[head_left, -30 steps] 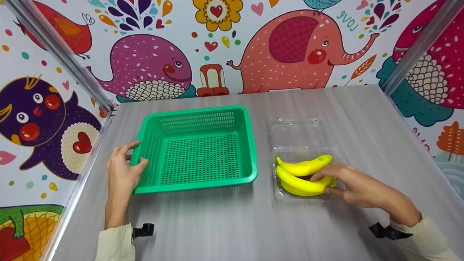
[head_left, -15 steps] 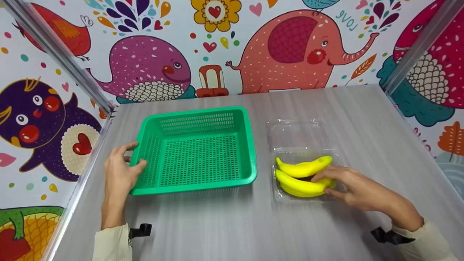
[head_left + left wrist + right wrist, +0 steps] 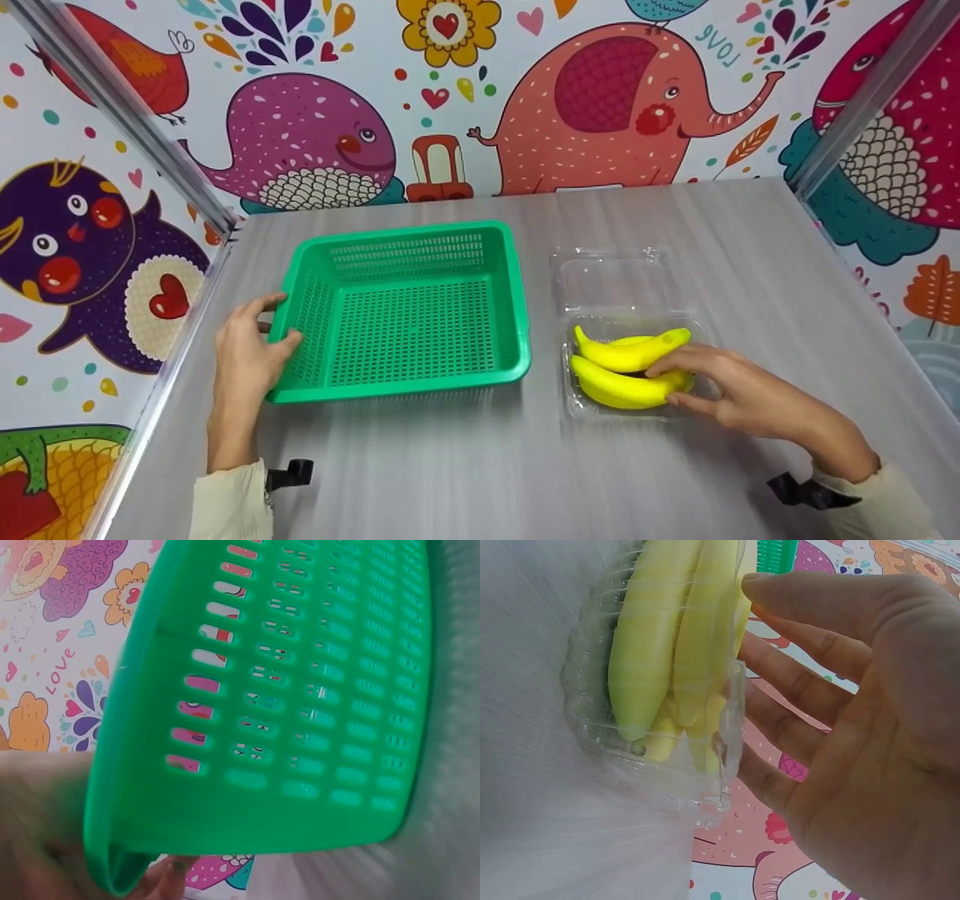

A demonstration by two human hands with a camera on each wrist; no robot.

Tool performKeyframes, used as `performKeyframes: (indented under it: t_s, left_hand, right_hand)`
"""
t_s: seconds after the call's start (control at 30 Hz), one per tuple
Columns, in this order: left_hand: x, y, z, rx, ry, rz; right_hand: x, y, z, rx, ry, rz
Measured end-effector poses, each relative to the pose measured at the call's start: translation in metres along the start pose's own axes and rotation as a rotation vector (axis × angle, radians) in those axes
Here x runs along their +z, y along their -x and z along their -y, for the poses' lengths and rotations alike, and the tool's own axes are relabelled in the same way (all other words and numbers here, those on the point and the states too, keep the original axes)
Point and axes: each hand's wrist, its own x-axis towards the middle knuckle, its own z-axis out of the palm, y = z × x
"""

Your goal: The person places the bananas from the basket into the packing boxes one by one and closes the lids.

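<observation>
At the left side, my left hand [image 3: 247,352] grips the rim of an empty green plastic basket [image 3: 517,360], thumb over the inner side. The left wrist view shows the basket's slotted wall [image 3: 247,817] up close. On the right lies an opened clear plastic clamshell box [image 3: 577,409] holding several yellow bananas. My right hand [image 3: 739,390] pinches the right end of the front banana [image 3: 615,390] between thumb and fingers. Behind it lies another banana [image 3: 626,354]. In the right wrist view, the thumb [image 3: 802,596] touches a banana over the box's edge; the fingertips are partly hidden.
The clamshell's lid [image 3: 615,281] lies folded back behind the box. Both stand on a grey wood-grain table [image 3: 442,465]. Printed cartoon walls [image 3: 450,97] and metal posts [image 3: 142,120] border the table at the back and sides.
The bananas in the box have shifted slightly toward me, with the right hand staying on the front one. The left hand keeps its grip on the basket rim, nearly still.
</observation>
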Motion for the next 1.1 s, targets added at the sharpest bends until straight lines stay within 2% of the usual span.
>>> performKeyframes:
  t_s: [0.27,0.37,0.47,0.67,0.87,1.1]
  left_hand:
    - [0.003,-0.001,-0.008,-0.017,-0.016,0.003]
    - [0.004,-0.001,-0.017,-0.017,-0.058,0.021]
    - [0.007,0.000,-0.029,0.015,-0.084,0.026]
    - [0.018,0.005,-0.060,0.130,-0.018,0.049]
    - [0.039,0.009,-0.099,0.259,0.073,0.088]
    - [0.066,0.017,-0.151,0.369,0.140,0.195]
  right_hand:
    - [-0.006,-0.001,0.000,0.006,-0.018,-0.039]
    - [-0.011,-0.001,0.000,0.013,-0.017,-0.080]
    - [-0.015,-0.001,0.000,0.022,0.005,-0.149]
    - [-0.024,-0.003,-0.007,0.034,0.030,-0.294]
    - [-0.036,-0.009,-0.019,0.048,0.047,-0.390]
    - [-0.046,-0.017,-0.035,0.098,0.035,-0.454]
